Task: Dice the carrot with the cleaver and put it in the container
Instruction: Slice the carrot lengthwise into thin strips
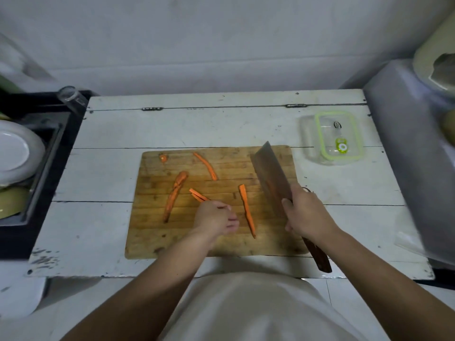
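A worn white wooden table point(110, 232), its paint chipped along the near edge and its planks joined by two dark hinges at the back, stands against a pale plain wall. A wooden cutting board point(152, 237) lies on it under both hands. Off beyond the left hand, a dark sink unit point(49, 153) holds a white plate point(14, 153) and a yellowish dish below it, and a clear glass point(70, 94) stands at its far corner. Past the right hand, a large grey bulk fills the edge of the view, too blurred to identify.

The left hand point(216, 217) rests on the board with its fingers curled around thin carrot strips point(198, 195) that jut out away from the body; how many strips it holds cannot be told, as the fingers cover their near ends. The right hand point(307, 215) is wrapped around the cleaver point(269, 178) where blade meets handle, hiding that junction; the dark wooden handle sticks out toward the body, and the broad blade angles away over the board's right part. Whether its edge touches the wood cannot be made out.

The carrot is in pieces, long and orange: a thicker uncut section point(176, 193) lies to the left of the left hand, a curved strip point(206, 166) beyond it, a long strip point(247, 210) between the two hands, and a small stub point(163, 158) near the board's far left corner. The clear container point(307, 134), with a green-rimmed lid point(338, 135) resting on it, sits on the table beyond the right hand, apart from the board.
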